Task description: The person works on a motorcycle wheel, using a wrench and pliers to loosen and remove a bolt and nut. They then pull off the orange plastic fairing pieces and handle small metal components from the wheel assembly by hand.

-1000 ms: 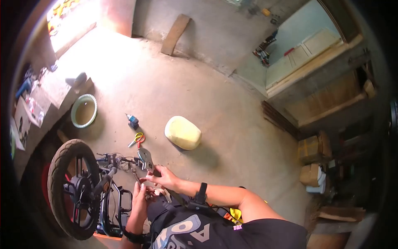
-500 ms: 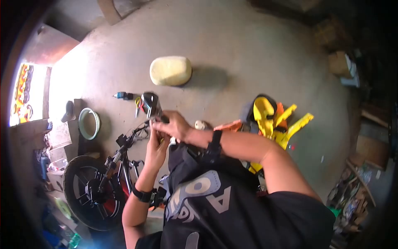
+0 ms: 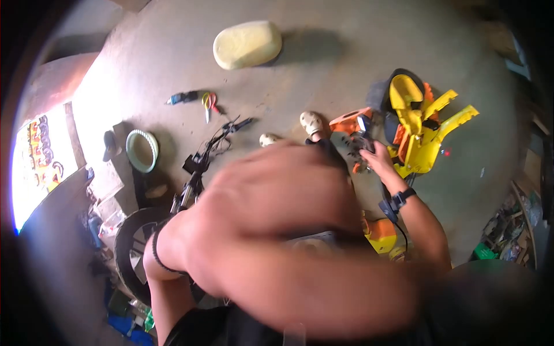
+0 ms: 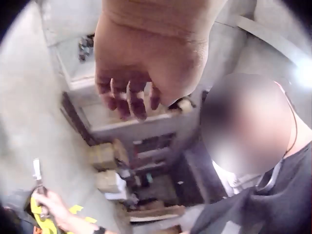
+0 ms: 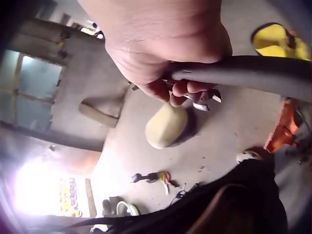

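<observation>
My left hand (image 3: 283, 184) is raised close to the head camera, large and blurred. In the left wrist view this hand (image 4: 146, 63) holds nothing, its fingers loosely bent beside a person's blurred head. Away to the right, my right hand (image 3: 380, 158) grips a dark tool with a silvery end (image 3: 363, 122), near yellow and orange parts (image 3: 408, 104). The right wrist view has the fingers of that hand (image 5: 165, 44) curled round something with small metal ends (image 5: 201, 105); a thick black bar (image 5: 243, 73) crosses beside the palm.
A motorbike frame with handlebar (image 3: 196, 164) and wheel (image 3: 128, 254) lies at the left. Scissors (image 3: 209, 105), a blue-black power tool (image 3: 183, 97), a pale yellow container (image 3: 248, 45) and a green-rimmed basin (image 3: 142, 151) are on the floor. Shoes (image 3: 311, 124) show near the middle.
The hands were together near the handlebar and are now apart. My left hand has come up towards the head camera; my right hand has moved right with the tool. The head view has shifted.
</observation>
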Demonstrator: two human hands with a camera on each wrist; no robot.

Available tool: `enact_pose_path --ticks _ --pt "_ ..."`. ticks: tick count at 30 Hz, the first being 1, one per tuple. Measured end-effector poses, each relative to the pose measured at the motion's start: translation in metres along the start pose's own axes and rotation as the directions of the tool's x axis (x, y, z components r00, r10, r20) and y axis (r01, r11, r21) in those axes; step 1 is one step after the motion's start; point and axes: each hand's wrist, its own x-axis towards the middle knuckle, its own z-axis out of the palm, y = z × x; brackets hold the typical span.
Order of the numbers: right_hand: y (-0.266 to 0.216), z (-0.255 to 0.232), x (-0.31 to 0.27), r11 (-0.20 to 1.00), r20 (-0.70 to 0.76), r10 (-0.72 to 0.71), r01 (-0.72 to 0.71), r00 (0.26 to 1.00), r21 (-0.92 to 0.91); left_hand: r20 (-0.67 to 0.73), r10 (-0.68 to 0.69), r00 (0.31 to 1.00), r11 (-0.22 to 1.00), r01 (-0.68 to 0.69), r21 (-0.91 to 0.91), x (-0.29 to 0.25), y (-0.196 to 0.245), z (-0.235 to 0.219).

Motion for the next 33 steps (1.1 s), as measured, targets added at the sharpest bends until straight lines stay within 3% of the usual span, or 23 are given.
enact_pose_path --ticks 2,6,8,9,10,12,13,14,15,16,17,18,20,22,23,26,27,28,30,32,33 --pt "0.13 0.009 0.021 0.916 0.029 0.283 -0.279 0.959 0.289 -0.021 -0.057 0.998 0.998 0.057 0.009 -0.004 0.003 0.005" --pt "0.136 0.038 -0.053 0.95 -0.095 0.274 -0.254 0.957 0.183 -0.042 -0.114 0.993 0.993 0.113 -0.019 -0.008 0.004 0.012" --pt "0.153 0.049 -0.066 0.91 -0.119 0.371 -0.334 0.921 0.246 -0.072 -0.138 0.988 0.99 0.137 -0.018 -0.009 0.004 0.014" --pt "0.17 0.055 -0.068 0.933 -0.156 0.306 -0.263 0.939 0.248 -0.088 -0.149 0.985 0.989 0.149 -0.011 -0.01 0.005 0.014" --pt "0.173 0.057 -0.07 0.927 -0.141 0.332 -0.296 0.933 0.229 -0.106 -0.162 0.981 0.987 0.163 -0.002 -0.011 0.005 0.014" --pt "0.176 0.055 -0.069 0.943 -0.177 0.332 -0.326 0.927 0.064 -0.164 -0.188 0.968 0.981 0.194 0.017 -0.013 0.006 0.015" --pt "0.173 0.054 -0.066 0.949 -0.166 0.315 -0.309 0.935 0.059 0.034 0.021 0.999 0.975 -0.013 -0.222 -0.016 -0.035 0.003" --pt "0.168 0.052 -0.058 0.957 -0.148 0.29 -0.286 0.946 0.049 0.166 0.272 0.948 0.868 -0.167 -0.467 -0.028 -0.088 -0.01" --pt "0.172 0.049 -0.045 0.964 -0.166 0.263 -0.253 0.95 0.081 0.29 0.115 0.95 0.916 0.011 -0.401 -0.044 -0.113 -0.005" --pt "0.111 0.051 -0.046 0.939 -0.076 0.329 -0.318 0.941 0.131 0.421 -0.108 0.9 0.906 0.264 -0.331 -0.062 -0.144 0.0" --pt "0.086 0.051 -0.037 0.951 -0.027 0.277 -0.271 0.96 0.147 0.474 -0.258 0.842 0.921 0.362 -0.142 -0.078 -0.174 0.005" --pt "0.066 0.051 -0.025 0.961 0.019 0.223 -0.223 0.975 0.166 0.5 -0.391 0.772 0.867 0.492 -0.081 -0.099 -0.206 0.018" --pt "0.01 0.059 -0.007 0.98 0.144 0.089 -0.113 0.986 0.166 0.479 -0.509 0.715 0.821 0.571 0.021 -0.132 -0.241 0.04" --pt "-0.046 0.077 0.004 0.975 0.161 0.05 -0.083 0.986 0.207 0.425 -0.538 0.728 0.767 0.632 -0.112 -0.149 -0.254 0.061" --pt "-0.065 0.084 0.013 0.976 0.22 -0.014 -0.034 0.975 0.214 0.414 -0.612 0.674 0.677 0.717 -0.166 -0.146 -0.251 0.065" --pt "-0.121 0.12 0.025 0.878 0.304 -0.184 0.017 0.935 0.478 0.32 -0.726 0.609 0.574 0.793 -0.206 -0.132 -0.25 0.07" --pt "-0.146 0.134 0.019 0.85 0.305 -0.17 -0.017 0.937 0.526 0.233 -0.641 0.731 0.663 0.68 -0.313 -0.135 -0.259 0.077" --pt "-0.168 0.144 0.015 0.812 0.301 -0.15 -0.056 0.942 0.58 0.191 -0.567 0.801 0.615 0.567 -0.548 -0.129 -0.263 0.076" --pt "-0.156 0.151 0.042 0.813 0.424 -0.238 -0.06 0.874 0.579 0.105 -0.641 0.76 0.591 0.577 -0.564 -0.131 -0.279 0.065" --pt "-0.168 0.164 0.043 0.811 0.402 -0.295 0.004 0.867 0.586 0.131 -0.791 0.598 0.41 0.677 -0.611 -0.122 -0.258 0.044" --pt "-0.16 0.172 0.051 0.792 0.358 -0.27 -0.005 0.894 0.611 0.186 -0.783 0.593 0.4 0.71 -0.58 -0.129 -0.269 0.043"
